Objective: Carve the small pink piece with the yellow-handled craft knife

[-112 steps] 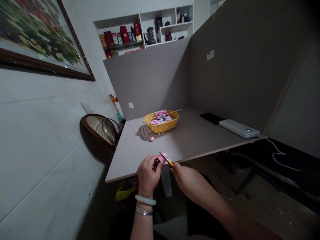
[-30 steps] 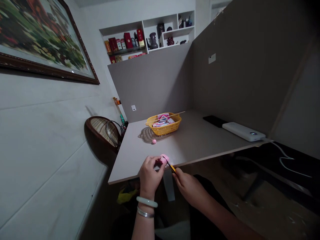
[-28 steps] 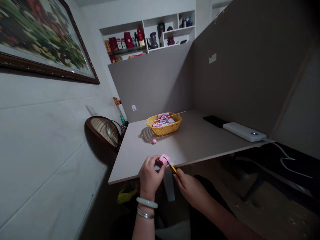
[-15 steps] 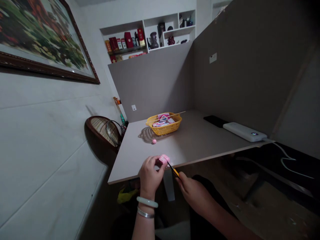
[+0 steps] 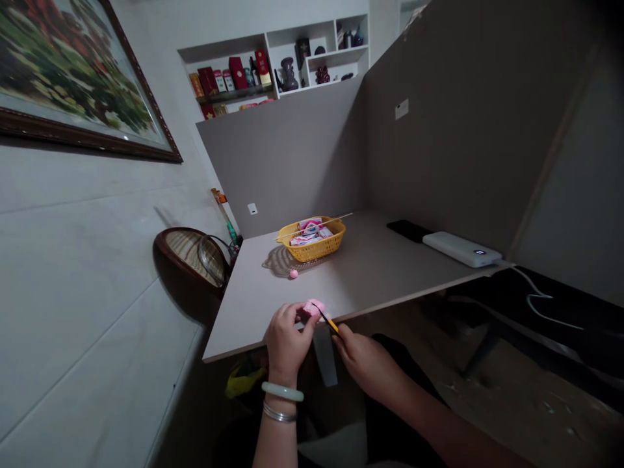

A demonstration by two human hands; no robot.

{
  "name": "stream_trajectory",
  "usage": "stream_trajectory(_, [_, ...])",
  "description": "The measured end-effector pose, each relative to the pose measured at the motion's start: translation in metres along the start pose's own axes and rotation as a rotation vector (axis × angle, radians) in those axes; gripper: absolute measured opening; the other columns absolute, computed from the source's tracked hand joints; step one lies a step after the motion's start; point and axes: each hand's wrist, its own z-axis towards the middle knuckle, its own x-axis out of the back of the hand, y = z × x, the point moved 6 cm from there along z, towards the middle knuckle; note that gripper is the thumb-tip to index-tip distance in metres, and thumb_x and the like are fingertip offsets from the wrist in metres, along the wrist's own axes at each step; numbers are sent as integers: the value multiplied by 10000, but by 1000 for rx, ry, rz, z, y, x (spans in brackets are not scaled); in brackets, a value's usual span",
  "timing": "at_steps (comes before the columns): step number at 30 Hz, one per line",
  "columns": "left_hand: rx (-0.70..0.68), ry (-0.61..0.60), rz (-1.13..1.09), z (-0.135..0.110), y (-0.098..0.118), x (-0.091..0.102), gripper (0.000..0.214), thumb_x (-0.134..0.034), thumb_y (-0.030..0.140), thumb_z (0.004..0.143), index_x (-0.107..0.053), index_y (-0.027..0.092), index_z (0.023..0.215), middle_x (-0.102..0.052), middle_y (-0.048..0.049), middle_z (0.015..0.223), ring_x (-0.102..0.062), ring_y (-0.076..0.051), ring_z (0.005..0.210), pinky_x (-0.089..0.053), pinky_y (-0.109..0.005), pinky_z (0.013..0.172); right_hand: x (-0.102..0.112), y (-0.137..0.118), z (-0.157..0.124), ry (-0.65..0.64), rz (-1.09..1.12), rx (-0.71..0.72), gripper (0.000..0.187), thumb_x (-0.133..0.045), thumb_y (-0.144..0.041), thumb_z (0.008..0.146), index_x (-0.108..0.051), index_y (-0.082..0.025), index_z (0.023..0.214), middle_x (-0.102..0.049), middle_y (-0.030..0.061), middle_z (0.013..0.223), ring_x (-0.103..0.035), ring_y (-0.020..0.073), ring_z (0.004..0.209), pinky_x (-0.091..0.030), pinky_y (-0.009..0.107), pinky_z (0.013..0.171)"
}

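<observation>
My left hand (image 5: pixel 285 342) is closed around a small soft pink piece (image 5: pixel 312 308) at the near edge of the table, and part of the piece is hidden by my fingers. My right hand (image 5: pixel 363 362) pinches a thin tool with a yellow handle and dark tip (image 5: pixel 327 319), whose tip touches the pink piece. A small pink ball (image 5: pixel 293 274) lies farther off on the pale table (image 5: pixel 351 279), beside a yellow plastic basket (image 5: pixel 311 248). A jade bangle (image 5: pixel 282 392) and a silver bangle (image 5: pixel 277 412) circle my left wrist.
The basket holds pink-and-white packets and a long wooden skewer, and stands on a woven mat (image 5: pixel 279 260). A white power bank (image 5: pixel 462 249) and a black phone (image 5: pixel 408 230) lie along the right wall. A round woven object (image 5: pixel 188 257) sits left of the table.
My right hand has moved back in, bringing the tool's tip to the pink piece. The view has shifted slightly, and my left hand still holds the piece.
</observation>
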Motion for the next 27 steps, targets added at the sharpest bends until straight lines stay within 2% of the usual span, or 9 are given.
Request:
stream_trajectory(4, [13,-2,16,0,-3,-1,177,-619,359,828,-630,223,941,-631,-18,853,-577,-155,740,-469,-279,708,4,-8,6,-9,22,12,217,-285,-305,978,-473,-214,919,-682,52,808,-652,170,738,-247,229,544])
stream_trajectory(10, [8,-34,-36,-1,-1,0,196,-645,358,808,-626,228,954,-630,-17,875,-574,-148,737,-474,-271,704,-7,5,-9,10,-8,-6,271,-246,-344,988,-437,-222,839,-648,19,690,-624,154,623,-211,239,514])
stream_trajectory(16, [13,-33,-24,0,-1,1,177,-628,345,820,-626,225,950,-628,-14,874,-571,-143,747,-474,-264,697,0,-5,3,14,-41,25,221,-280,-304,982,-456,-215,883,-675,45,767,-641,161,678,-214,240,523])
stream_trajectory(23, [-1,-38,-37,-2,1,1,177,-647,327,807,-617,223,947,-627,-13,894,-560,-140,756,-471,-263,707,-9,9,-15,7,-30,-13,268,-253,-327,989,-440,-217,832,-638,16,678,-621,152,614,-200,243,512])
stream_trajectory(27, [10,-34,-26,-1,0,1,165,-638,328,808,-620,220,932,-624,-21,882,-565,-151,759,-468,-270,698,-3,-1,-4,18,-28,19,244,-271,-318,984,-448,-216,852,-654,28,726,-633,153,660,-208,239,516])
